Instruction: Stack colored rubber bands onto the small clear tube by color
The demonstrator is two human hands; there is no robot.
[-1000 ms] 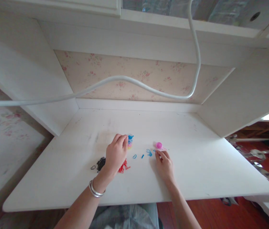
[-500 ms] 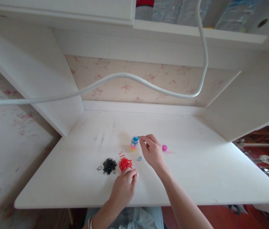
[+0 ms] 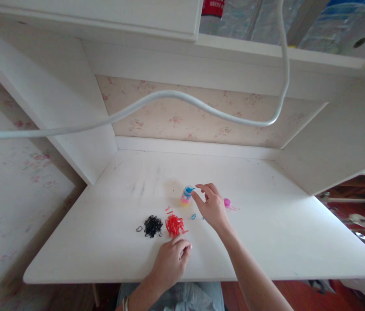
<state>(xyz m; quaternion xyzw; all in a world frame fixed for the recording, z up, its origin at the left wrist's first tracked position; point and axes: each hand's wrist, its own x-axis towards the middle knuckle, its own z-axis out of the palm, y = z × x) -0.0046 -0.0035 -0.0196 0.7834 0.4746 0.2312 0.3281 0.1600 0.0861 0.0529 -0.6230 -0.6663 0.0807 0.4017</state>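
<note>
A small container (image 3: 186, 195) with blue, yellow and pink layers stands on the white desk (image 3: 266, 224). My right hand (image 3: 212, 206) hovers just right of it, thumb and forefinger parted near its top, holding nothing I can see. My left hand (image 3: 171, 258) rests near the desk's front edge with its fingers curled loosely; nothing shows in them. In front of the container lie a red pile of small rubber bands (image 3: 174, 224), a black pile (image 3: 152, 225), and a few loose blue bands (image 3: 194, 216). A pink lid (image 3: 226, 202) lies behind my right hand.
A white cable (image 3: 156, 100) hangs across the alcove above the desk. White side panels close in left and right, with floral wallpaper (image 3: 185, 116) behind. Bottles stand on the shelf overhead (image 3: 234, 17). Red floor with clutter shows at far right.
My left hand has left the container and drawn back to the front edge. My right hand moved from the loose blue bands up to the container and has opened its pinch there.
</note>
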